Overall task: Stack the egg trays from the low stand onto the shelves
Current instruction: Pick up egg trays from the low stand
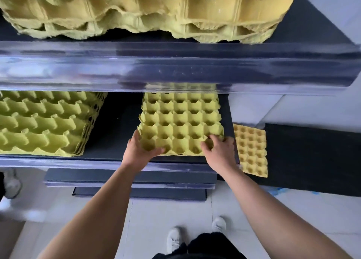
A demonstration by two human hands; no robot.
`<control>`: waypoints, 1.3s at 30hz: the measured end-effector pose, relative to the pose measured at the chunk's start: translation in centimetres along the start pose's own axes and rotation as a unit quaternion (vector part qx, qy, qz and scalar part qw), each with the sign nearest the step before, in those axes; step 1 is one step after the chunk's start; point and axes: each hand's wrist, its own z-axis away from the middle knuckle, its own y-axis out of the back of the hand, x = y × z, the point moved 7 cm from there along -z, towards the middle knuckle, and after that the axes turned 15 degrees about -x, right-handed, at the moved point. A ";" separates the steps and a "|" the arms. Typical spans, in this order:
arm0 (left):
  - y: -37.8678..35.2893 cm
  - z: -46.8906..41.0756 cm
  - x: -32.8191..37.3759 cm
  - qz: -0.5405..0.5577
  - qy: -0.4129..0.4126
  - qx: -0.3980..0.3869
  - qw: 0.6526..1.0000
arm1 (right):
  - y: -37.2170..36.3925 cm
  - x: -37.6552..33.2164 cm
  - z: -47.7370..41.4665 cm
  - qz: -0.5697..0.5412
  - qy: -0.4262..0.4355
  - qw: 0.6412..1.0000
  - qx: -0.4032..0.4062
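The person holds one yellow-green moulded-pulp egg tray level, cups upward, over the right part of the dark blue glossy middle shelf. Whether it touches the board cannot be told. Its long axis runs away from the person into the shelf, five cups across, and its far end lies beneath the upper shelf's front lip. The left hand grips the near left corner, with the fingers curled over the rim into the cups. The right hand grips the near right corner the same way. On the same shelf's left, well apart, sits one stack of matching trays, too many to count. More nested trays fill the upper shelf. One orange-yellow tray top shows on the low black stand, just right of the shelving.
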 end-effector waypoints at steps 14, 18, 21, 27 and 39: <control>-6.6 4.6 10.5 -0.260 -0.213 0.106 0.936 | 5.9 3.8 5.7 0.032 0.096 0.983 0.150; -13.8 6.0 14.9 -0.266 -0.266 0.054 0.925 | 9.3 9.7 8.2 0.043 0.068 0.979 0.185; -19.9 6.9 18.1 -0.281 -0.303 0.015 0.910 | 12.3 15.0 10.5 0.047 0.049 0.975 0.214; -33.5 9.1 24.8 -0.313 -0.353 -0.042 0.881 | 18.1 27.7 15.2 0.048 -0.016 0.966 0.253; -57.9 12.7 37.5 -0.375 -0.384 -0.135 0.833 | 28.5 50.9 20.6 0.044 -0.152 0.954 0.253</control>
